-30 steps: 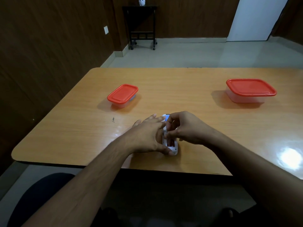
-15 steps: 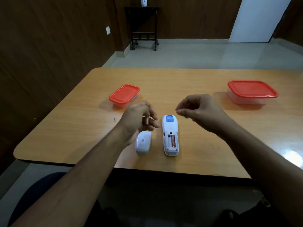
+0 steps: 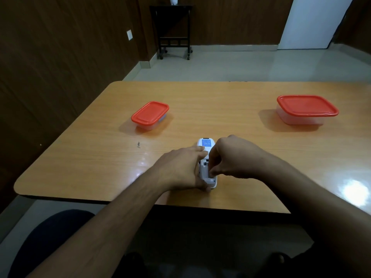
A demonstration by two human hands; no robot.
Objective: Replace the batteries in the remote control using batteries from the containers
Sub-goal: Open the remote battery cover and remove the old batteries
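A: Head view, nearest first: left hand point(image 3: 181, 169) clamped round the left side of the remote control point(image 3: 206, 163), thumb at the near end, fingers over the far half. Face down on the surface point(image 3: 230, 109), near edge, about midway across.

B: And the right?

A: Right hand point(image 3: 230, 157) curled above the open battery bay, fingertips point(image 3: 211, 173) pinching down into it. Grip closed on something small there; probably a battery, though too hidden to say for sure.

B: So which step?

A: Looks like working the cells in the bay, most likely prying an old one out. Cannot tell whether any remain inside; fingers cover most of the compartment.

B: Farther out?

A: Small container point(image 3: 150, 115) to the far left, red lid pressed on. Larger container point(image 3: 307, 109) to the far right, also lidded. Both well apart from the hands.

B: Next move, then?

A: Probably lifting the pinched piece clear, setting it aside, then reaching for one of the containers and peeling off its lid. Calls for a steady left-hand hold on the remote so nothing slides, and care over polarity when fresh cells go in.
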